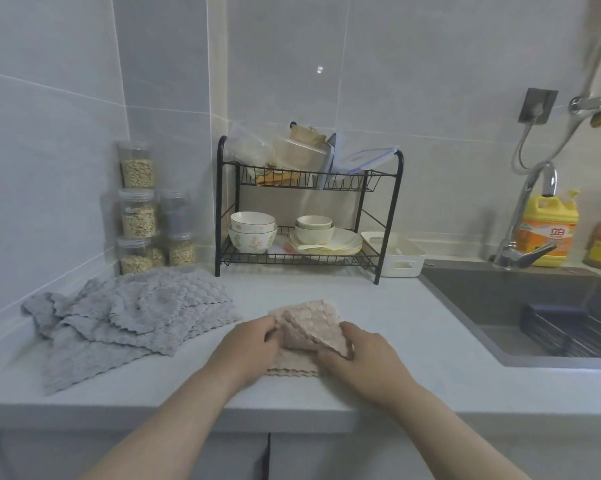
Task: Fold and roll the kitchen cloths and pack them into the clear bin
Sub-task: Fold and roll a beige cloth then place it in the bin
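Both hands grip pink cloth (pixel 307 329) | left hand (pixel 248 344), right hand (pixel 357 355) at ends (fingers curled) | roll axis left-right

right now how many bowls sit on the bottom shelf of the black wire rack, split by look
white ceramic bowl with a thin red rim line: 1
white ceramic bowl with a flower print: 1
plain cream bowls: 2, the smaller nested in the larger
total: 4
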A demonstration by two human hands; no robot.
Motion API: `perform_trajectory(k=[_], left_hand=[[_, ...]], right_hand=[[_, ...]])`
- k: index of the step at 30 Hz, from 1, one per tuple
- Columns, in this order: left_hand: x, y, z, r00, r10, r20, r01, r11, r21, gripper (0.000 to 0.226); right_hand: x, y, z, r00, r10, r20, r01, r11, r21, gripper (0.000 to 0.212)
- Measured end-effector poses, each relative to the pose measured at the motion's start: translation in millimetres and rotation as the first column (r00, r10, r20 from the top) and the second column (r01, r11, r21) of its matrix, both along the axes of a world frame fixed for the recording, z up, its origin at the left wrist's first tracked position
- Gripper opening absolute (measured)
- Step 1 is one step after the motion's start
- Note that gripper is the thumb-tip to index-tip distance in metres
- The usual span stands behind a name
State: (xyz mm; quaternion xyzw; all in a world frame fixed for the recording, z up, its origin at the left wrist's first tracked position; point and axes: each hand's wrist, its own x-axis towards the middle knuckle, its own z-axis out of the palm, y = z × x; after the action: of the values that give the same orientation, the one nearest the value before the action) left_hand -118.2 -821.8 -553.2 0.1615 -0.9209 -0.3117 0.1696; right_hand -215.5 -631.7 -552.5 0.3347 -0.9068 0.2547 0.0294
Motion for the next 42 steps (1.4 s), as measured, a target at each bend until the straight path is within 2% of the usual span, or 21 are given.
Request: perform_trajectory(k=[3,8,11,13,16,18,20,23,26,31,33,35,37,38,40,42], left_hand=[[3.5,3.0,-1.4,1.000,0.010,0.023,-0.009,1.000,-0.015,0.029],[5.3,3.9,0.4,0.992,-0.019,0.121,0.029,0.996,-0.083,0.027],[7.4,7.7,2.0,0.987,-0.044,0.151,0.068,0.986,-0.154,0.023],[9.2,10.0,3.0,0.986,-0.071,0.151,0.100,0.975,-0.200,0.017],[11.5,13.9,5.9,0.986,-0.085,0.143,0.120,0.957,-0.262,0.016],[10.7,13.2,5.1,0.985,-0.084,0.152,0.121,0.960,-0.252,0.018],[9.5,11.2,2.7,0.983,-0.089,0.158,0.125,0.963,-0.237,0.016],[6.5,8.4,0.4,0.983,-0.105,0.148,0.138,0.963,-0.233,0.007],[5.2,6.6,-0.5,0.984,-0.090,0.151,0.123,0.966,-0.226,0.008],[4.2,8.3,1.7,0.976,-0.100,0.196,0.139,0.971,-0.196,0.038],[4.1,5.6,0.2,0.984,-0.137,0.117,0.149,0.984,-0.101,0.040],[3.5,1.6,-2.0,0.992,-0.128,0.016,0.128,0.992,0.016,0.036],[3.2,0.6,-3.5,0.994,-0.106,-0.017,0.107,0.991,0.085,0.042],[1.5,-0.2,-5.1,0.993,-0.115,0.000,0.115,0.990,0.083,0.047],[-2.7,-1.5,-9.1,0.988,-0.139,0.073,0.140,0.990,-0.013,0.059],[-4.3,-1.6,-11.1,0.984,-0.133,0.117,0.141,0.988,-0.068,0.069]], right_hand=[[1.3,-8.1,-0.6,0.993,-0.050,-0.105,0.055,0.998,0.039,0.039],[-1.1,0.9,3.5,0.975,0.109,-0.192,-0.077,0.983,0.167,0.016],[-5.2,7.5,5.2,0.960,0.131,-0.248,-0.081,0.976,0.202,0.030],[-4.1,4.9,5.1,0.953,0.131,-0.275,-0.078,0.978,0.194,0.031],[-2.9,-2.6,2.8,0.963,0.060,-0.261,-0.037,0.995,0.092,0.029],[-6.0,-8.1,1.4,0.974,-0.023,-0.227,0.035,0.998,0.050,0.023],[-9.1,-13.4,1.4,0.977,-0.092,-0.194,0.103,0.993,0.049,0.010],[-14.1,-21.0,0.7,0.980,-0.128,-0.152,0.136,0.990,0.044,0.004],[-17.5,-20.0,-1.2,0.978,-0.081,-0.192,0.107,0.986,0.129,0.014],[-22.8,0.9,2.7,0.982,0.092,-0.165,-0.032,0.942,0.333,0.053],[-24.4,12.2,15.0,0.991,0.125,-0.056,-0.096,0.923,0.373,0.064],[-25.1,25.1,28.6,0.984,0.147,0.104,-0.172,0.938,0.300,0.074],[-25.9,30.1,37.9,0.973,0.166,0.162,-0.189,0.973,0.136,0.072],[-26.7,26.4,39.7,0.978,0.175,0.114,-0.183,0.980,0.071,0.067],[-28.4,8.3,38.3,0.983,0.184,-0.006,-0.183,0.981,0.067,0.054],[-34.9,-12.0,26.1,0.983,0.183,0.003,-0.182,0.973,0.143,0.044]])
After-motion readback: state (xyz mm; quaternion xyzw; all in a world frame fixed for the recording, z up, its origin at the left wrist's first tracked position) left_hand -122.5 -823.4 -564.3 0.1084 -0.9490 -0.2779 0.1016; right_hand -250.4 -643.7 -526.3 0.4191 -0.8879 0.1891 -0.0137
